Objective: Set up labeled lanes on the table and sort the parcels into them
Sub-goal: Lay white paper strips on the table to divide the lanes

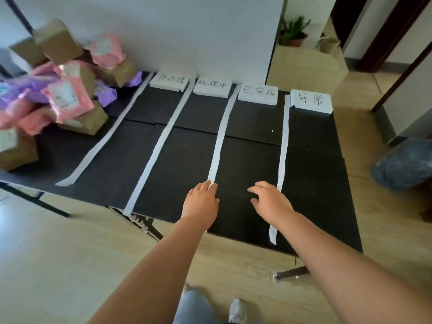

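Ten o'clock: parcels (67, 99) blurred, cut by left edge. Near end of third strip (221, 136) hidden under left hand (201, 202).

Both bare arms reach forward over the near edge of the table (315, 183), the left forearm (163, 253) and the right forearm (339, 253) converging toward its middle. The left hand (201, 201) lies palm down, fingers (211, 186) straight and together, their tips on the near end of a strip (221, 136). The right hand (272, 203) is just beside it, palm down, fingers (257, 189) spread and loosely bent, pointing forward and left, holding nothing. Whether it touches the tabletop cannot be told.
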`<state>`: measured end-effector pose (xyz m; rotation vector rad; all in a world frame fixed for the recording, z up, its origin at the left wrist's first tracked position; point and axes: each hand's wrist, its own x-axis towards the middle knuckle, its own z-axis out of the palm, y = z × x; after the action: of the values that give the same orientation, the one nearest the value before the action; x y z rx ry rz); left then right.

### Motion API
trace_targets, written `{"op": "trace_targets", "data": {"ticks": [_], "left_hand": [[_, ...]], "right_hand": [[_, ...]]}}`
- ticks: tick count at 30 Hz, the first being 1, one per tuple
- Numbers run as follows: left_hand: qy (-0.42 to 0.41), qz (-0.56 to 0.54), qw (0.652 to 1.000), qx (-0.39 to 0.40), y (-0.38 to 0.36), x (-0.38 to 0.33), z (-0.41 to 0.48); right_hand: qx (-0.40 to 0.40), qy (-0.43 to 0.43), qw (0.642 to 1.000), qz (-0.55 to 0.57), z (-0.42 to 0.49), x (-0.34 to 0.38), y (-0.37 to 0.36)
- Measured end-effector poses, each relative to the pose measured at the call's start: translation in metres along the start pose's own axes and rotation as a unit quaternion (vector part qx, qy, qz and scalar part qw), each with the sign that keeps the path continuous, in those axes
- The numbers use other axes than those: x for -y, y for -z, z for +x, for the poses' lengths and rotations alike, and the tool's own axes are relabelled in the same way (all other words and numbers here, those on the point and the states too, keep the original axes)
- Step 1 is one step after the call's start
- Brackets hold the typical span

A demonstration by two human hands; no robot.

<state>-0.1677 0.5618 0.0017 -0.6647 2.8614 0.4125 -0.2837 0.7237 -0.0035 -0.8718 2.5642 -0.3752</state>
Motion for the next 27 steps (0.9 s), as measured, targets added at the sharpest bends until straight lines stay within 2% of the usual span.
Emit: {"op": "trace_targets", "data": {"ticks": [7,20,27], "left_hand": [[0.059,-0.037,0.997,-0.027,0.037,0.086,-0.013],[0.114,-0.031,0.992,-0.051,0.116,0.348,-0.065],[0.137,-0.049,0.987,-0.075,0.149,0.442,-0.061]], "right_hand": [[-0.020,0.058,0.998,-0.018,0.037,0.104,0.001],[-0.015,0.122,0.990,0.063,0.089,0.375,-0.093],[-0.032,0.153,0.984,0.089,0.118,0.471,-0.107]]}}
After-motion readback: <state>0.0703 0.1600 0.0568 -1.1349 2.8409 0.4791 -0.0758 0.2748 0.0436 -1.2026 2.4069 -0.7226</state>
